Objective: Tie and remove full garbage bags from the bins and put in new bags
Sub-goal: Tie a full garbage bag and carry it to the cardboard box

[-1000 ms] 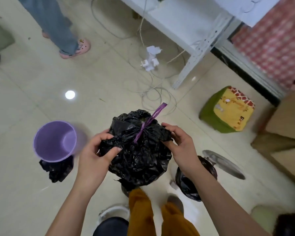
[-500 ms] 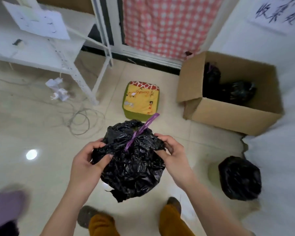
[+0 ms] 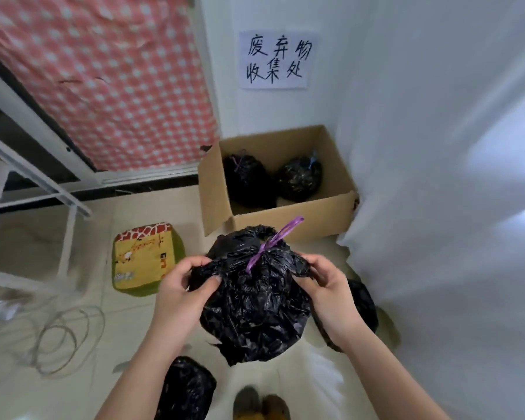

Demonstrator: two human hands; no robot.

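While the tied garbage bag (image 3: 255, 301) hangs in mid-air in front of the person, both hands are on it: the left hand (image 3: 184, 294) pinches a fold of black plastic at the bag's upper left, thumb pressed into the crinkle, and the right hand (image 3: 326, 291) grips the gathered plastic at the upper right, fingers curled in. The neck is cinched with a purple tie (image 3: 273, 242) whose loose end sticks up and away. So for this bag the tying looks done, and it's out of its bin.

Straight ahead on the floor sits an open cardboard box (image 3: 288, 218) against the wall, below a handwritten paper sign (image 3: 275, 59). Two tied black bags (image 3: 249, 180) lie inside it, side by side, with bare room in the near part of the box. My read: this bag goes in there next.

What's left? Near the person's feet a black-lined bin (image 3: 185, 389) shows at the bottom edge, and another dark bagged shape (image 3: 364, 304) sits behind the right wrist; whether those are fresh liners or full loads, I cannot tell.

In the way: not much. A green and yellow cushion (image 3: 147, 259) lies to the left of the path, a coil of cable (image 3: 67, 338) farther left by a white rack (image 3: 70, 207), and a white curtain (image 3: 437, 207) hangs close on the right, touching the box's corner.
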